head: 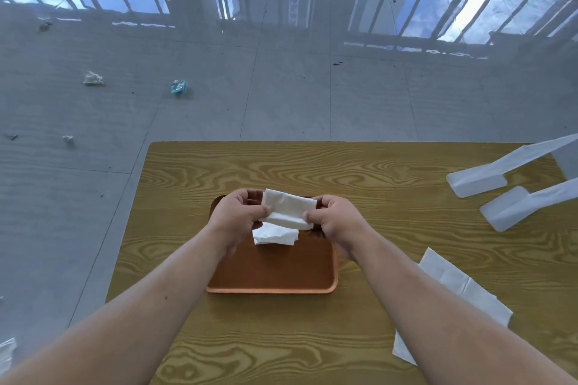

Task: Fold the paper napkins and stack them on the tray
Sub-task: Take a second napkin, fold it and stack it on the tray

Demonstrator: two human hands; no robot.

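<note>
Above the brown tray (272,275), we pinch a folded paper napkin (289,209) at its ends, left hand (239,218) and right hand (336,223) closed on it, seemingly about to lower it squarely onto the folded napkin (274,235) already there.

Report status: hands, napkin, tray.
Left hand and right hand pinching a folded napkin above the tray. One folded napkin already on it. Nothing in the way.
</note>
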